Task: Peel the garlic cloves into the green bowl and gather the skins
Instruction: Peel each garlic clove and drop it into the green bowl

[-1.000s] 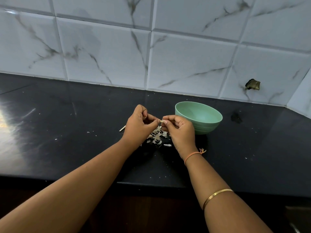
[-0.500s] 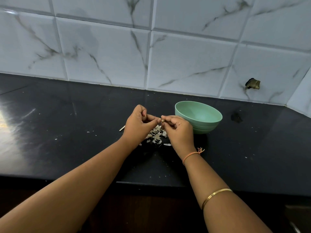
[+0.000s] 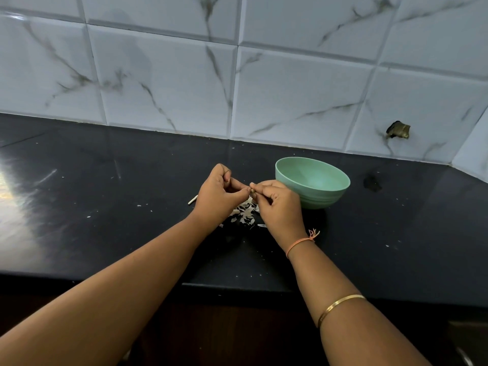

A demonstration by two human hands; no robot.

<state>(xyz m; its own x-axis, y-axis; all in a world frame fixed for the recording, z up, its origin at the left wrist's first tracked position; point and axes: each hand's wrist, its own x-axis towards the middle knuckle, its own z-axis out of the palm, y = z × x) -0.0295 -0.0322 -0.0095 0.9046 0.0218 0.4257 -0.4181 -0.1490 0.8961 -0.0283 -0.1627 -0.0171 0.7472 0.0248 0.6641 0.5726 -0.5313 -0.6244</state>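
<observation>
Nearby, green bowl [image 3: 326,199] just beyond right hand [image 3: 280,207] — skins [image 3: 245,214] half-hidden beneath.

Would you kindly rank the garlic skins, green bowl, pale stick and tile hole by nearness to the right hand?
1. Garlic skins, just under the right hand, and green bowl, right behind it: too close to call.
2. Pale stick, beyond the left hand.
3. Tile hole, far right wall.

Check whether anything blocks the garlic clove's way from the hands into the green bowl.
Nothing visible does. The small garlic clove, pinched by left hand and right hand, is beside the open round green bowl; the papery white skins lie underneath.
</observation>
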